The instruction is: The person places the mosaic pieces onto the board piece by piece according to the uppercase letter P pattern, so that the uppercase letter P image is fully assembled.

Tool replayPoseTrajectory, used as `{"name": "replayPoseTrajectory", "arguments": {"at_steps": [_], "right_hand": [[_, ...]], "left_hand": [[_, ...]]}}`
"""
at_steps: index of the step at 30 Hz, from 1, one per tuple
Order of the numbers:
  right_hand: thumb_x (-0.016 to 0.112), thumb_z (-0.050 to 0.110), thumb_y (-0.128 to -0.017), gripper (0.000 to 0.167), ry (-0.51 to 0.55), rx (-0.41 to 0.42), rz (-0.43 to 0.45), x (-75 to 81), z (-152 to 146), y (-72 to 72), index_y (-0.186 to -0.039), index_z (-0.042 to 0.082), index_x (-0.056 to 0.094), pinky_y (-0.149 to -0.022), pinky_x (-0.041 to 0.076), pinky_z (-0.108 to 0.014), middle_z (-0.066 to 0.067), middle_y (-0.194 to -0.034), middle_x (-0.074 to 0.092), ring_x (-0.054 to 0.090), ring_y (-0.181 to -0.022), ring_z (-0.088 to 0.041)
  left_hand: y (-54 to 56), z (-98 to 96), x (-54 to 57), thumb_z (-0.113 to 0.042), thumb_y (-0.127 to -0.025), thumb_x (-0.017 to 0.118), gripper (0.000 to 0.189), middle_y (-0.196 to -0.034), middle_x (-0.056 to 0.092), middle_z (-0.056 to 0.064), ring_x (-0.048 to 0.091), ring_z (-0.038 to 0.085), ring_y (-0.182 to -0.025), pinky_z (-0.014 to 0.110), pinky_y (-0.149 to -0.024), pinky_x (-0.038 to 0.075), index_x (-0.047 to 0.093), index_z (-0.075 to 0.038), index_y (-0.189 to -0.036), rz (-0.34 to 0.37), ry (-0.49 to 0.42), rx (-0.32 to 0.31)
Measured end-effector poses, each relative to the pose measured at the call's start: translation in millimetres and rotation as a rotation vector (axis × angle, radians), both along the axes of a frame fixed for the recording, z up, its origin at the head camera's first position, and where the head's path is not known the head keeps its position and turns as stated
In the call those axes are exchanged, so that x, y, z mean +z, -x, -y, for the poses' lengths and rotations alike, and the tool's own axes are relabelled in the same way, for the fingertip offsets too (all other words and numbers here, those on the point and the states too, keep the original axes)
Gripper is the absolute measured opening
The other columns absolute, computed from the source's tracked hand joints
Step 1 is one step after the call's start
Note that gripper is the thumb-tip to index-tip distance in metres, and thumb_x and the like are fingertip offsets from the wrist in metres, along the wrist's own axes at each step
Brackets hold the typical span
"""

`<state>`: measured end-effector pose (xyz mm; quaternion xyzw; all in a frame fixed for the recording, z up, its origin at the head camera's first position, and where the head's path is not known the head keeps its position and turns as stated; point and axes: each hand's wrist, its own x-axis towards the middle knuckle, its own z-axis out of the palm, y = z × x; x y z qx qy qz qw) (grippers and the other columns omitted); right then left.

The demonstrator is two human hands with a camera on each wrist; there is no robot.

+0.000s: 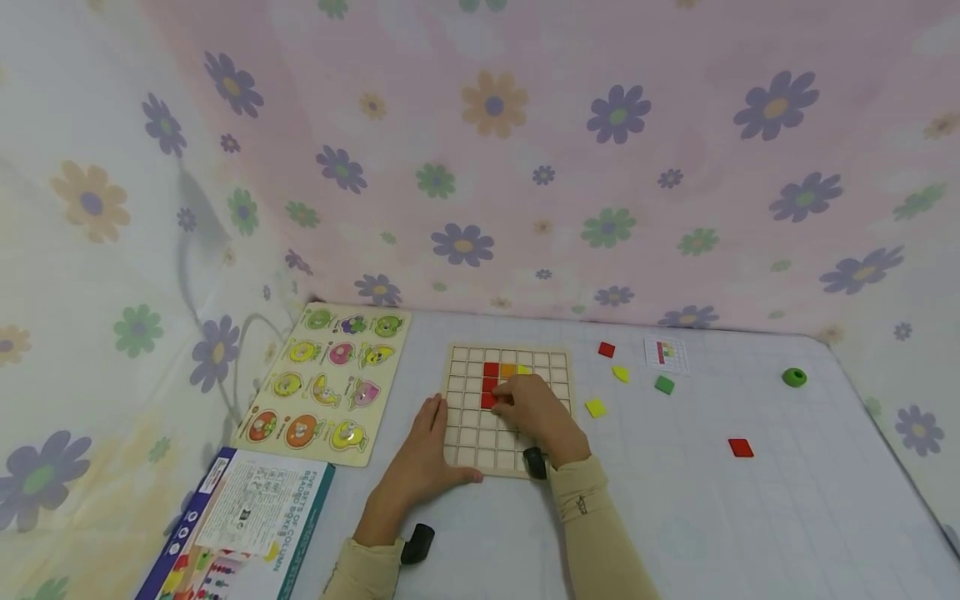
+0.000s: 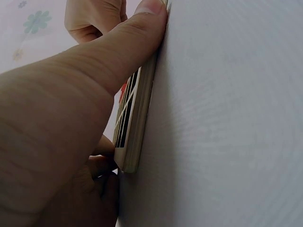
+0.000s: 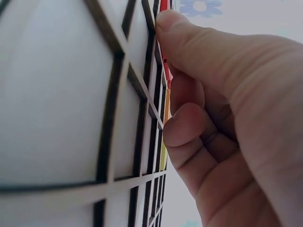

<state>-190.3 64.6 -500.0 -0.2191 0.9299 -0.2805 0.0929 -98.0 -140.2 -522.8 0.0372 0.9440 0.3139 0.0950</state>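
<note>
Head view: your left hand rests against the grid board from six to nine o'clock, thumb spread wide from straight fingers. Your right hand bends over the board, fingertips narrow beside three red tiles toward eleven o'clock. An orange tile and a yellow tile sit near twelve. The fruit board lies at nine o'clock, a picture card at two.

Left wrist view: your thumb lies along the board's edge, its tip at twelve.

Right wrist view: your thumb tip, at twelve, meets red; fingers curl in below. You cannot tell whether they pinch a tile.
</note>
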Motion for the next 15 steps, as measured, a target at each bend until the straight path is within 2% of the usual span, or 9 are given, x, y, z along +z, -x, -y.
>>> {"name": "replayPoseTrajectory", "arguments": {"at_steps": [7, 15], "right_hand": [[0.079, 0.019, -0.090, 0.028, -0.001, 0.021, -0.020, -2.2, 0.1, 1.3, -0.116, 0.008, 0.078, -0.081, 0.056, -0.032, -0.006, -0.107, 0.076, 0.064, -0.091, -0.013], [0.079, 0.019, -0.089, 0.028, 0.014, 0.012, -0.026, -5.6, 0.8, 2.3, -0.115, 0.008, 0.079, -0.078, 0.056, -0.031, -0.006, -0.104, 0.076, 0.063, -0.086, -0.011]], "left_hand": [[0.5, -0.3, 0.9, -0.060, -0.067, 0.090, 0.133, -0.171, 0.014, 0.014, 0.015, 0.033, -0.159, 0.050, -0.123, 0.032, 0.017, -0.003, -0.163, -0.023, 0.012, -0.008], [1.3, -0.5, 0.5, -0.060, -0.067, 0.090, 0.132, -0.171, 0.015, 0.015, 0.014, 0.034, -0.159, 0.051, -0.124, 0.032, 0.019, -0.002, -0.163, -0.034, 0.004, -0.014]]}}
